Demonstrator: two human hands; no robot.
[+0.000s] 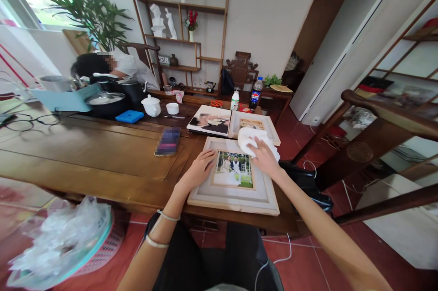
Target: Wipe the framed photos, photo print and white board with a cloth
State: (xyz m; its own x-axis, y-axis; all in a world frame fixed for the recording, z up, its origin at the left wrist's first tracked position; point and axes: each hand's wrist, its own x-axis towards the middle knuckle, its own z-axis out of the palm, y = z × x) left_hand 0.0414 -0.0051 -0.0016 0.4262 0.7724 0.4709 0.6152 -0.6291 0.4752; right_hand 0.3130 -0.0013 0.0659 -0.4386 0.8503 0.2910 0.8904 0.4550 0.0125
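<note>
A framed photo with a wide pale border lies flat at the table's near edge. My left hand rests on the frame's left side, fingers stretched out over the border. At the frame's upper right corner, my right hand grips a bunched white cloth. The cloth covers that corner and reaches toward a second framed picture behind. Beside that one lies a photo panel with a dark lower part. A phone is on the table, left of my left hand.
Across the wooden table stand a white lidded pot, a small white bowl, a blue box, a white bottle and a Pepsi bottle. A person leans down at the far left. A basket of plastic bags stands lower left.
</note>
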